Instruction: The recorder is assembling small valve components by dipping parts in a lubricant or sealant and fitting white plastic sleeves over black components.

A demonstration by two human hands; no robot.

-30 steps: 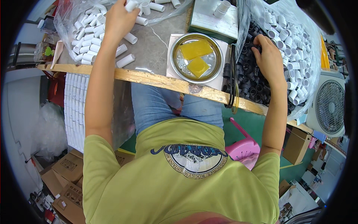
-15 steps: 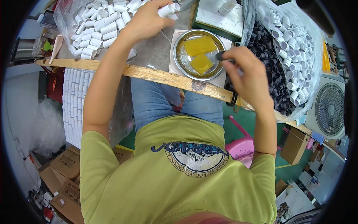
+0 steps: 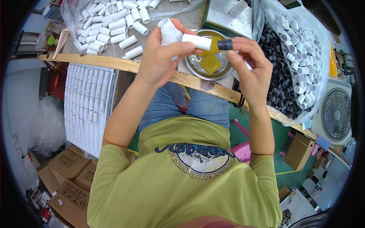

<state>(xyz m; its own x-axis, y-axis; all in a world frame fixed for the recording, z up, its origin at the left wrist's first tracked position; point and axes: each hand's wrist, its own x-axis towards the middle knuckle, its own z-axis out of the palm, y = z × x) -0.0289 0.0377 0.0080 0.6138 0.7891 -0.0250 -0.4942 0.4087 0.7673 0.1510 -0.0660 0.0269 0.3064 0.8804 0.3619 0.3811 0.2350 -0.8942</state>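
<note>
Align white tube [image 3: 197,42], clasped with others in curled left hand [image 3: 159,59], with black fitting [image 3: 225,45] rightward (pinched in half-curled right hand [image 3: 254,74]).

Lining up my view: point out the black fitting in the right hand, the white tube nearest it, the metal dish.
Black fitting [image 3: 225,45]: head view, middle of its side.
White tube [image 3: 197,42]: head view, middle of its side.
Metal dish [image 3: 207,78]: head view, near rim.

White tube [image 3: 197,42], plain and cylindrical, lay near-level in left hand [image 3: 156,60], free end dipping slightly rightward. More white pieces [image 3: 169,33] sat bunched beside it, one tilted, open end up. Short black fitting [image 3: 225,45], ribbed, sat pinched in right hand [image 3: 254,78], near-level, just apart from tube's free end.
</note>
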